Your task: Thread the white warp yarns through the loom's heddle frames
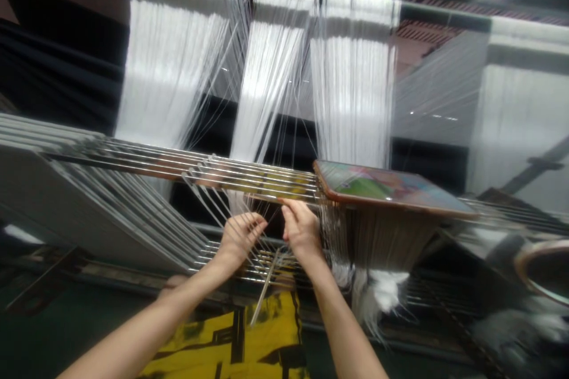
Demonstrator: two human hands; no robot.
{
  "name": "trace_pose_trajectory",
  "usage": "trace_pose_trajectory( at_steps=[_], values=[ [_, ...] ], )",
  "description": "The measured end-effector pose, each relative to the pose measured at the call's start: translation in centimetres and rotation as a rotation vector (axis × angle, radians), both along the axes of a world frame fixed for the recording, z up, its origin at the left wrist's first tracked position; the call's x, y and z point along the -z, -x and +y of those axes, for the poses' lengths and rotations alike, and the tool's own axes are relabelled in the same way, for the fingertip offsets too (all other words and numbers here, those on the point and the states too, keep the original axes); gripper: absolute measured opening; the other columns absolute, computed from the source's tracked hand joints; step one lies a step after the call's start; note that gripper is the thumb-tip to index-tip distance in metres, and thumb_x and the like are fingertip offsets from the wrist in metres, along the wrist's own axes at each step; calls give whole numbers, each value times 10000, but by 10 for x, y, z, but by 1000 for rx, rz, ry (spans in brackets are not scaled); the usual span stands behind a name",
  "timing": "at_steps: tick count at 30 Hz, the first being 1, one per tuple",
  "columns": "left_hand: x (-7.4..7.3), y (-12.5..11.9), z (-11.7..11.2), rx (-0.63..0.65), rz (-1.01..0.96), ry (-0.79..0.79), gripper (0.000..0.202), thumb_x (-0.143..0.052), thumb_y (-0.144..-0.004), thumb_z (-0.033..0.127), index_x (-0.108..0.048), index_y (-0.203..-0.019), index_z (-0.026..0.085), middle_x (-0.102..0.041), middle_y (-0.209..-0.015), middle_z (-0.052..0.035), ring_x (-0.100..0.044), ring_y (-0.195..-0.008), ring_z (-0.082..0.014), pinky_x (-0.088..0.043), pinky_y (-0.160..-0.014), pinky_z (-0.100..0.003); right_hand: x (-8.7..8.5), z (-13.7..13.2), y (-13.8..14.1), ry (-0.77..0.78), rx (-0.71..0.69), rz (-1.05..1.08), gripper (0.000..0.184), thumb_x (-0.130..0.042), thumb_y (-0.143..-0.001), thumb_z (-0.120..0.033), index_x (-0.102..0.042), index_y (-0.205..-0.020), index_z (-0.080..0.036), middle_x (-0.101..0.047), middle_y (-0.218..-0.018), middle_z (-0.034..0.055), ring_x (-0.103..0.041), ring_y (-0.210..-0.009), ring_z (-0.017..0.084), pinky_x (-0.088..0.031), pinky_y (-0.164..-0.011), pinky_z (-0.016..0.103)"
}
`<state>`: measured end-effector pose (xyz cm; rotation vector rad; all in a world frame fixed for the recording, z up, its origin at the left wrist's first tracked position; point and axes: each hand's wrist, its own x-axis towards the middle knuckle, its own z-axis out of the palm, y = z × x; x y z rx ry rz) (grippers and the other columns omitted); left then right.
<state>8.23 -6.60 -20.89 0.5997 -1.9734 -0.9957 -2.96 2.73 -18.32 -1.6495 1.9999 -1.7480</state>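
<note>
Both my hands reach up into a loom's white warp threads [267, 89]. My left hand [239, 238] has its fingers curled round a few fine threads just below the metal rods [213, 174]. My right hand [301, 227] pinches threads at the rods' lower edge, thumb against forefinger. A thin metal hook or strip [265, 293] hangs down between my wrists; which hand holds it I cannot tell. A phone [386, 188] with a lit colourful screen lies flat on the rods just right of my right hand.
Broad sheets of white threads [169, 65] hang from a beam above. Grey slanted frames [89, 201] fill the left. A tuft of loose white thread ends [382, 290] hangs under the phone. My yellow and black clothing [240, 343] shows below.
</note>
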Motion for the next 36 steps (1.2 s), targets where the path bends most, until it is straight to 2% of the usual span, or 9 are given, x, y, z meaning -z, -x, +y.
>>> trace_pose_trajectory(
  at_steps=[3, 5, 11, 18, 21, 24, 28, 31, 36],
  values=[
    [-7, -23, 3, 14, -24, -121, 209, -592, -685, 352, -640, -653, 151, -609, -507, -3, -521, -411, -117, -397, -385, -207, -7, 14, -14, 22, -57, 170, 258, -394, -893, -230, -621, -1011, -194, -654, -940, 59, -623, -686, 132, -483, -635, 242],
    [-12, -34, 3, 3, -28, -166, 201, -635, -637, 348, -632, -614, 148, -607, -494, -1, -519, -413, -113, -402, -398, -204, -11, 16, -20, -7, -98, 292, 241, -387, -894, -212, -620, -942, -176, -666, -914, 60, -629, -773, 143, -466, -711, 237],
    [-19, -39, 11, -75, 40, -228, 195, -644, -619, 333, -606, -564, 150, -610, -501, 2, -531, -453, -109, -423, -451, -202, -9, 3, -26, -121, -86, 396, 132, -443, -851, -199, -572, -870, -179, -605, -571, -12, -569, -501, 124, -393, -516, 201],
    [-8, -45, 19, -115, -16, 50, 112, -605, -659, 262, -670, -631, 175, -679, -624, -29, -610, -581, -150, -474, -578, -239, -6, 5, -24, -110, -112, 441, 180, -401, -845, -162, -559, -930, -177, -665, -730, 28, -618, -612, 141, -434, -592, 211],
    [-4, -50, 19, -80, 46, -142, 176, -597, -697, 319, -667, -721, 159, -645, -565, -13, -566, -478, -129, -447, -467, -221, -6, 10, -21, -86, -182, 448, 223, -385, -854, -149, -574, -967, -186, -671, -934, 48, -638, -749, 134, -449, -683, 203],
    [-6, -52, 23, -2, 116, -392, 248, -602, -712, 359, -634, -820, 137, -565, -480, 36, -436, -348, -79, -339, -338, -183, -8, 10, -22, -128, -171, 455, 187, -412, -857, -177, -579, -942, -175, -673, -753, 31, -608, -573, 122, -430, -564, 202],
    [-16, -49, 29, 29, 213, -345, 198, -600, -724, 313, -636, -807, 136, -667, -700, -28, -597, -600, -121, -476, -560, -197, -11, 5, -26, -181, -145, 470, 105, -460, -817, -158, -559, -849, -168, -622, -552, -2, -577, -469, 133, -395, -490, 207],
    [-16, -48, 29, 37, 177, -275, 187, -584, -735, 308, -646, -787, 139, -679, -774, -53, -628, -738, -165, -492, -681, -237, -11, 5, -26, -176, -149, 465, 110, -453, -811, -141, -547, -861, -168, -643, -597, 7, -595, -489, 132, -413, -500, 201],
    [-3, -55, 26, -47, 70, -252, 240, -549, -750, 356, -632, -812, 139, -578, -542, 11, -509, -464, -108, -399, -444, -195, -8, 15, -23, -86, -255, 428, 216, -423, -831, -126, -578, -969, -184, -678, -920, 51, -645, -721, 136, -467, -665, 210]
  ],
)
